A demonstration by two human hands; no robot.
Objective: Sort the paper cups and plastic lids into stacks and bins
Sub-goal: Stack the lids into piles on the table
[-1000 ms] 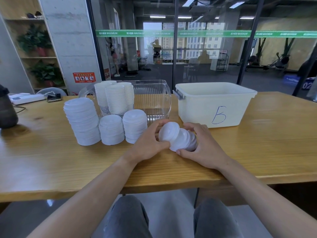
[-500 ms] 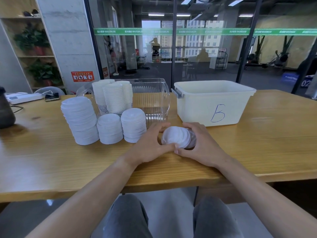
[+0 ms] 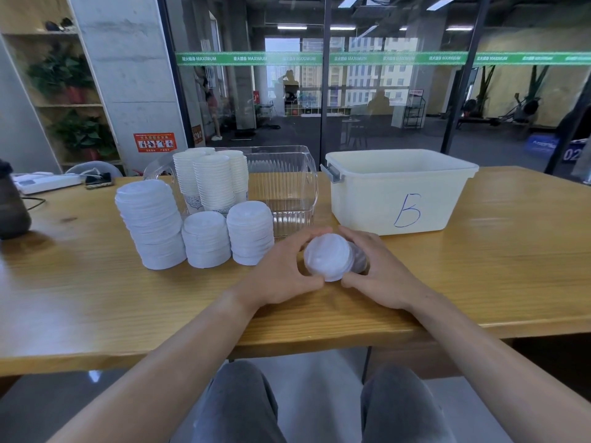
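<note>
A short stack of white plastic lids (image 3: 329,257) lies on its side on the wooden table (image 3: 479,266), its top face turned towards me. My left hand (image 3: 284,270) grips it from the left and my right hand (image 3: 380,270) grips it from the right, fingers curled round it. Three upright stacks of lids stand to the left: a tall one (image 3: 152,223), a shorter one (image 3: 206,239) and another (image 3: 251,231). Behind them, stacks of paper cups (image 3: 211,179) stand in a clear plastic bin (image 3: 287,183).
A white bin marked "B" (image 3: 399,190) stands at the right, just behind my hands. A dark rounded object (image 3: 11,206) sits at the far left edge, with a power strip (image 3: 44,182) and a phone (image 3: 97,180) behind it.
The held stack of lids has turned so its top face points more towards me, and both hands have closed further round it. The standing stacks have not moved.
</note>
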